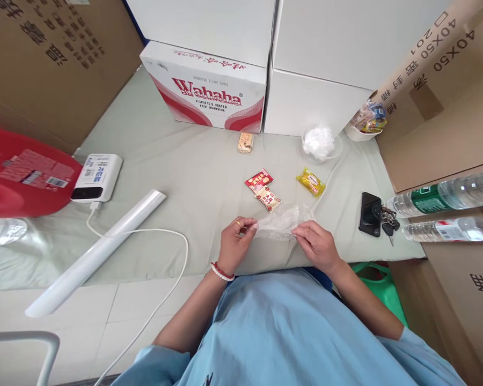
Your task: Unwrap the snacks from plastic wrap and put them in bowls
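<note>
A clear plastic bag [279,225] is stretched between my hands at the near edge of the cloth-covered table [201,177]. My left hand [237,241] pinches one end of it, a ring on one finger and beads at the wrist. At the other end, my right hand [316,244] pinches the opposite side. Just beyond the bag lie a cream snack packet [268,199] and a red snack packet [259,179], touching each other. A yellow wrapped snack [310,182] rests farther right. Near the boxes sits a wrapped oat-coloured bar [245,142].
Crumpled clear plastic [319,141] fills a tub at the back right, beside a white bowl of snacks [368,122]. A phone [370,214] and keys [389,220] lie right. Leftward are a white tube [100,252], a cable [177,232] and a white device [99,177]. A Wahaha carton [207,91] stands behind.
</note>
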Available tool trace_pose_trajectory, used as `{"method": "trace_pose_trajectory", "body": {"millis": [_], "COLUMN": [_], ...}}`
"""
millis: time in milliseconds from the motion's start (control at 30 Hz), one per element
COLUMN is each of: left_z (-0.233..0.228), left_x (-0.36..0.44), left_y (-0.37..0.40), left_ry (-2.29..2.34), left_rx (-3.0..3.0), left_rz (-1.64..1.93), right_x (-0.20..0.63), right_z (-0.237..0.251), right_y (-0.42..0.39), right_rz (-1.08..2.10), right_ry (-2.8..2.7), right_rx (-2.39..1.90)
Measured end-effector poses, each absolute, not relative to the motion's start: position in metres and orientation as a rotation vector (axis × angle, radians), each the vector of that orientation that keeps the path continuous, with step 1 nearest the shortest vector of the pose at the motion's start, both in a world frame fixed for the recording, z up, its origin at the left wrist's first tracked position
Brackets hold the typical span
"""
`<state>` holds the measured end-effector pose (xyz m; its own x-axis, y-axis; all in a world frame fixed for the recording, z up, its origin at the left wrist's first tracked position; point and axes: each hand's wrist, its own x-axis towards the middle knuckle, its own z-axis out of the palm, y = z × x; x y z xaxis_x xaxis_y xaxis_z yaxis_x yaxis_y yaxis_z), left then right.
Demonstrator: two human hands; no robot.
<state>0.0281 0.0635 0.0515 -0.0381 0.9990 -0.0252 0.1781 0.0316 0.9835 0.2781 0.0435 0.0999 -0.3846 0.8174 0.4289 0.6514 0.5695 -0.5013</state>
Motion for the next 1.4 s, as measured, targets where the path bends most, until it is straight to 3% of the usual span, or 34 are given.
{"method": "trace_pose_trajectory", "body": {"millis": [200,433,500,633,700,767,867,967,1033,1133,1267,1400], "left_z": [0.047,0.044,0.044,0.040,0.038,0.035,0.033,0.038,0.049,0.068,0.077,0.062], "left_x": [0.013,0.005,0.001,-0.011,-0.018,-0.023,-0.031,-0.037,-0.038,-0.028,-0.005,-0.013], "left_y": [0.080,0.080,0.083,0.095,0.102,0.109,0.115,0.114,0.108,0.088,0.059,0.038], "left_ry": [1.375,1.289,1.330,1.384,1.379,1.354,1.303,1.381,1.615,1.847,1.252,1.112], "left_rx": [0.736,0.463,0.506,0.654,0.670,0.633,0.583,0.706,0.912,1.428,2.089,2.136], "left_rz": [1.360,1.339,1.349,1.334,1.291,1.247,1.202,1.203,1.280,1.398,0.998,0.778], "right_x": [0.286,0.271,0.269,0.269,0.268,0.264,0.257,0.252,0.253,0.255,0.251,0.248], "right_z": [0.093,0.130,0.144,0.145,0.136,0.129,0.135,0.150,0.153,0.135,0.083,0.042], "right_y": [-0.005,0.018,0.032,0.052,0.055,0.055,0.052,0.056,0.063,0.081,0.101,0.101], "right_rz": [0.447,1.280,1.225,0.708,0.601,0.773,1.301,1.601,1.540,1.114,0.617,0.476], "right_ry": [-2.372,-2.500,-2.406,-2.237,-2.350,-2.586,-2.866,-2.723,-2.496,-2.206,-2.333,-2.570], "right_rx": [-1.087,-0.866,-0.865,-1.201,-1.308,-1.251,-0.817,-0.494,-0.666,-1.113,-1.151,-1.168]}}
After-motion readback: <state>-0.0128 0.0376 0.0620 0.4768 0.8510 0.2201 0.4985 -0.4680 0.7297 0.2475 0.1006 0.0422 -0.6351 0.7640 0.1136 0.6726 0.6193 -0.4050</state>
